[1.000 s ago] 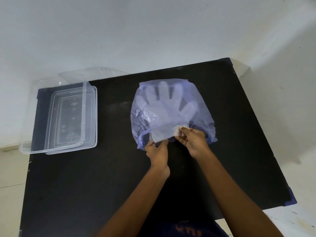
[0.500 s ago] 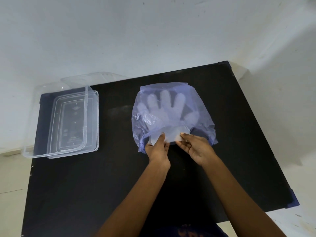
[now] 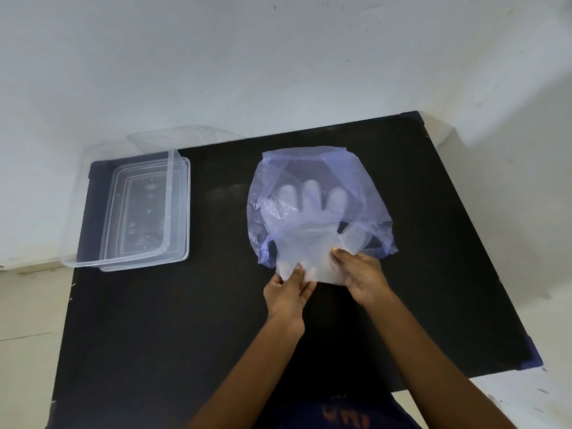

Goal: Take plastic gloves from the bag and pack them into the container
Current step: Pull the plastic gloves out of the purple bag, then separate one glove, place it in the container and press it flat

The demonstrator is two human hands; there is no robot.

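Between both hands, gloves [image 3: 309, 258] half out of bag [image 3: 318, 196], left hand [image 3: 288, 292] and right hand [image 3: 360, 277] pinching cuff.

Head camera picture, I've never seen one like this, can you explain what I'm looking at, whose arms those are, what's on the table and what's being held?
There is no machine here. The picture comes from a wide-angle camera worn on a person's head, looking forward and down, so the two arms reaching in from the bottom are the wearer's own.

They work over a black table that stands against a pale wall. On its left side lies a clear plastic container; a clear lid seems to stand open at its far edge. In the middle lies a thin bluish plastic bag with see-through plastic gloves inside.

The left hand and the right hand both pinch the cuff end of the gloves, which sticks out of the bag's mouth. The glove fingers are inside the bag.
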